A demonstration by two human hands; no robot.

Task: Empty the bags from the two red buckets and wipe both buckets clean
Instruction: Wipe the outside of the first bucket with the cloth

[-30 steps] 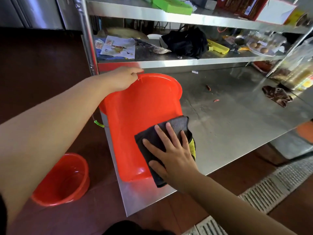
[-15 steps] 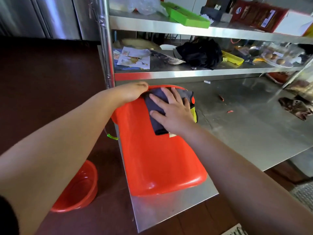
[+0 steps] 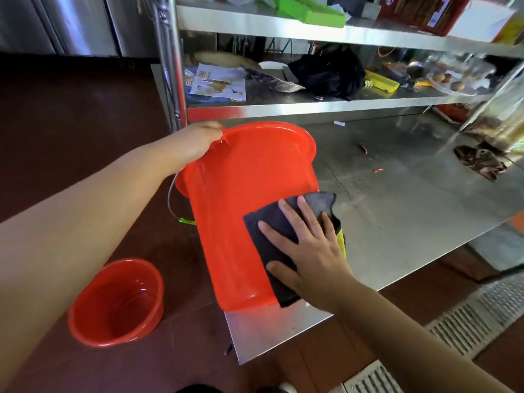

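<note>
1. Overall: bright, even daylight; colours saturated, the bucket (image 3: 241,211) almost glowing orange-red.
2. Source: seemingly from the far right, beyond the right hand (image 3: 309,251).
3. Glare: white streaks on the shelf edges (image 3: 312,26) above the left hand (image 3: 198,140); hazy sheen on the steel table (image 3: 411,199) right of the right hand.
4. Dim zones: the floor (image 3: 71,123) left of the left hand reads dark brown, detail lost.
5. Shadows: soft, faint under the cloth (image 3: 272,236) beneath the right hand.
6. Blur: shelf items at the far right are smeared; both hands are fairly sharp.
7. Distortion: wide-angle bowing; the shelf post and table edges curve, and the forearms swell toward the frame edges.
</note>
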